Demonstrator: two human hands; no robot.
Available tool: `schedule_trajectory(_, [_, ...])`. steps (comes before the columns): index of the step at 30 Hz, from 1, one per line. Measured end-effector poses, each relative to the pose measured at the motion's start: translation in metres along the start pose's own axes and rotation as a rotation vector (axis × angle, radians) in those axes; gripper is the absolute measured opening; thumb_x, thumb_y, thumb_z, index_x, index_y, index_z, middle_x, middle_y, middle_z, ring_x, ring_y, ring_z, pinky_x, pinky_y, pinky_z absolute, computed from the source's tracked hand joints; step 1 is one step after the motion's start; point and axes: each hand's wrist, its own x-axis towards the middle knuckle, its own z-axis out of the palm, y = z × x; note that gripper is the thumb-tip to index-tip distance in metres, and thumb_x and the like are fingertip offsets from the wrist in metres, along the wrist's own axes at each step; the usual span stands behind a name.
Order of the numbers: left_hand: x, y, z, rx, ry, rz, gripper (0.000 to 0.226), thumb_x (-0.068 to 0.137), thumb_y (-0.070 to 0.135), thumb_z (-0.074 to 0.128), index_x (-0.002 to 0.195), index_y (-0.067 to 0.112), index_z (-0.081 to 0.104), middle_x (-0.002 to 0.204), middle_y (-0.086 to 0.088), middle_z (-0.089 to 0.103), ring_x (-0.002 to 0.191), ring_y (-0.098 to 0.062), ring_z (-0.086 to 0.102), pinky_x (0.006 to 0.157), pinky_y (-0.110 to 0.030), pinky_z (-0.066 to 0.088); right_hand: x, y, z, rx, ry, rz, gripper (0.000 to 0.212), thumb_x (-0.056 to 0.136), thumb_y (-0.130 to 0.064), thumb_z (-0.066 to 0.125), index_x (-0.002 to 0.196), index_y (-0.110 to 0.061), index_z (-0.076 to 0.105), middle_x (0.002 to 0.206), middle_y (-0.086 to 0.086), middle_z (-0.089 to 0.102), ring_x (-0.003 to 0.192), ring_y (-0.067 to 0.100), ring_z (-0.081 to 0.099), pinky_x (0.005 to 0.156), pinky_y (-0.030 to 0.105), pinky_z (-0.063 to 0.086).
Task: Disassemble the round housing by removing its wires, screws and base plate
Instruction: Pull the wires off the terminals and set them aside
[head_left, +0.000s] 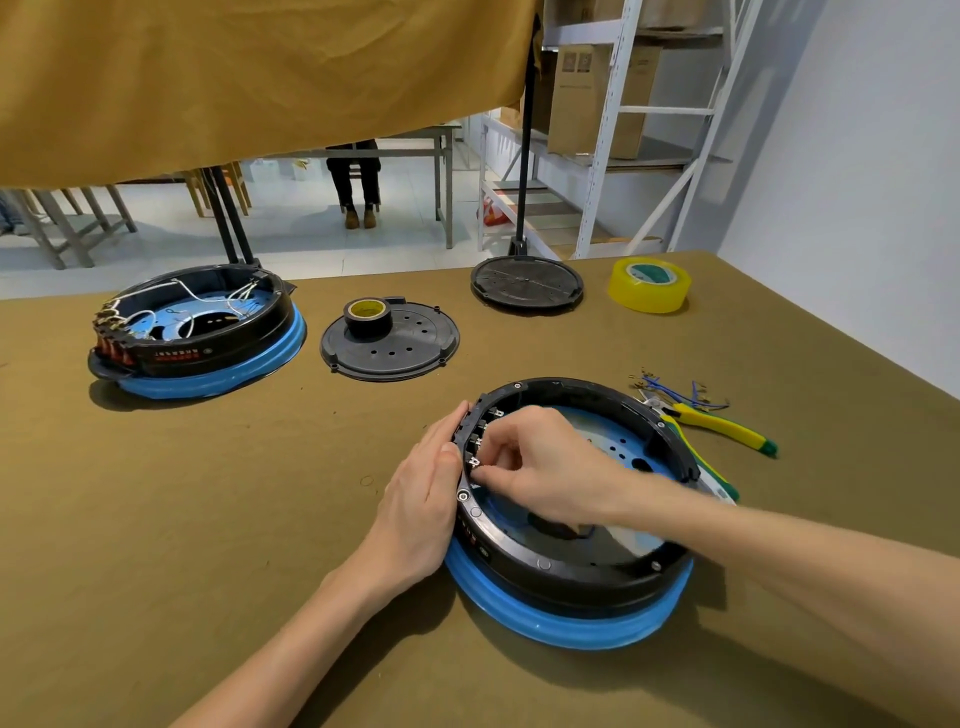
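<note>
On the far left of the worktop (156, 519) a second round unit (197, 332) sits with its white wires still looped inside; just right of it lie a black perforated plate (410, 348) with a roll of black tape (367, 316) standing on it, and another black disc (526, 284) farther back. Nearer the person, the left hand (423, 499) is spread flat, fingers straight and pressed against the outer left wall of the round housing (571, 571), which rests open side up on its blue ring at the near centre-right of the worktop. The right hand (540, 467) reaches across the rim, and its fingertips (480, 472) pinch a small metal terminal on the switch block inside the left wall. The risks, as I judge them: the pinch is on a tiny metal tab, so the fingers may slip or be nicked by its edge; a hard pull could bend the tab or crack the block rather than free it; and if the bracing palm gives, the housing may slide rightward on the cloth toward the yellow-handled pliers (722, 426) and the loose blue wires (675, 392) just beside its far right rim. A roll of yellow clear tape (649, 286) stands well apart at the back right.
</note>
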Motion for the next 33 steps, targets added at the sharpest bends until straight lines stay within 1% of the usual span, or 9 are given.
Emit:
schedule_trajectory(4, [0.001, 0.0, -0.001, 0.019, -0.009, -0.005, 0.062, 0.102, 0.048, 0.018, 0.16, 0.028, 0.027, 0.164, 0.013, 0.031, 0.148, 0.009, 0.022, 0.126, -0.027, 0.018, 0.011, -0.001, -0.032, 0.014, -0.209, -0.127, 0.009, 0.095, -0.015, 0.072, 0.089, -0.008, 0.075, 0.069, -0.007, 0.065, 0.06, 0.003, 0.057, 0.058, 0.016, 0.045])
schedule_trajectory(6, [0.0, -0.001, -0.001, 0.029, -0.009, -0.005, 0.061, 0.102, 0.048, 0.017, 0.159, 0.029, 0.026, 0.164, 0.014, 0.031, 0.148, 0.009, 0.022, 0.126, -0.026, 0.018, 0.009, 0.0, -0.025, -0.037, -0.175, -0.124, 0.011, 0.095, -0.016, 0.071, 0.088, -0.01, 0.075, 0.069, -0.004, 0.066, 0.06, 0.004, 0.057, 0.057, 0.017, 0.045])
schedule_trajectory(9, [0.002, -0.003, 0.0, 0.01, 0.009, 0.01, 0.06, 0.103, 0.046, 0.018, 0.159, 0.028, 0.028, 0.163, 0.015, 0.033, 0.147, 0.011, 0.023, 0.125, -0.024, 0.019, -0.001, 0.001, -0.001, -0.127, 0.037, -0.065, 0.011, 0.094, -0.021, 0.07, 0.086, -0.016, 0.075, 0.064, -0.011, 0.063, 0.059, -0.003, 0.058, 0.054, 0.012, 0.042])
schedule_trajectory(11, [0.002, -0.004, 0.002, 0.005, 0.016, 0.019, 0.059, 0.103, 0.045, 0.019, 0.158, 0.028, 0.029, 0.161, 0.017, 0.032, 0.145, 0.014, 0.024, 0.122, -0.017, 0.019, -0.005, 0.0, 0.004, -0.123, 0.091, 0.01, 0.008, 0.093, -0.023, 0.071, 0.09, -0.018, 0.076, 0.067, -0.012, 0.065, 0.064, -0.004, 0.061, 0.056, 0.01, 0.044])
schedule_trajectory(15, [0.003, -0.005, 0.003, 0.006, 0.021, 0.02, 0.057, 0.103, 0.045, 0.019, 0.157, 0.031, 0.028, 0.16, 0.021, 0.031, 0.144, 0.016, 0.023, 0.119, -0.013, 0.017, -0.01, -0.003, -0.001, -0.098, 0.049, 0.072, 0.009, 0.094, -0.02, 0.066, 0.093, -0.017, 0.075, 0.071, -0.007, 0.07, 0.068, 0.001, 0.064, 0.056, 0.01, 0.046])
schedule_trajectory(23, [0.002, -0.006, 0.003, 0.0, 0.021, 0.016, 0.064, 0.1, 0.052, 0.017, 0.159, 0.03, 0.028, 0.163, 0.017, 0.032, 0.147, 0.012, 0.023, 0.125, -0.025, 0.019, -0.009, -0.008, -0.005, -0.116, 0.017, 0.064, 0.013, 0.095, -0.014, 0.061, 0.086, -0.014, 0.07, 0.059, -0.006, 0.06, 0.052, 0.001, 0.052, 0.05, 0.016, 0.037])
schedule_trajectory(29, [0.003, -0.006, 0.002, -0.006, 0.019, 0.017, 0.059, 0.103, 0.045, 0.019, 0.159, 0.028, 0.029, 0.162, 0.016, 0.033, 0.145, 0.013, 0.025, 0.124, -0.024, 0.021, -0.014, -0.012, 0.011, -0.12, 0.09, 0.053, 0.017, 0.091, -0.009, 0.059, 0.077, -0.018, 0.062, 0.057, -0.006, 0.057, 0.053, 0.005, 0.05, 0.055, 0.022, 0.041])
schedule_trajectory(31, [0.003, -0.006, 0.002, -0.006, 0.013, 0.016, 0.058, 0.103, 0.046, 0.019, 0.159, 0.029, 0.028, 0.162, 0.016, 0.032, 0.146, 0.012, 0.024, 0.124, -0.024, 0.02, -0.012, -0.01, 0.001, -0.103, 0.017, 0.023, 0.017, 0.093, -0.008, 0.06, 0.078, -0.017, 0.062, 0.058, -0.005, 0.06, 0.053, 0.005, 0.051, 0.055, 0.02, 0.039])
schedule_trajectory(33, [0.003, -0.007, 0.002, 0.001, 0.007, 0.017, 0.059, 0.103, 0.046, 0.019, 0.159, 0.028, 0.028, 0.163, 0.015, 0.033, 0.146, 0.012, 0.024, 0.125, -0.024, 0.02, -0.008, -0.007, -0.019, -0.075, -0.116, -0.032, 0.014, 0.097, -0.009, 0.061, 0.084, -0.013, 0.065, 0.066, -0.001, 0.063, 0.058, 0.008, 0.053, 0.058, 0.025, 0.043])
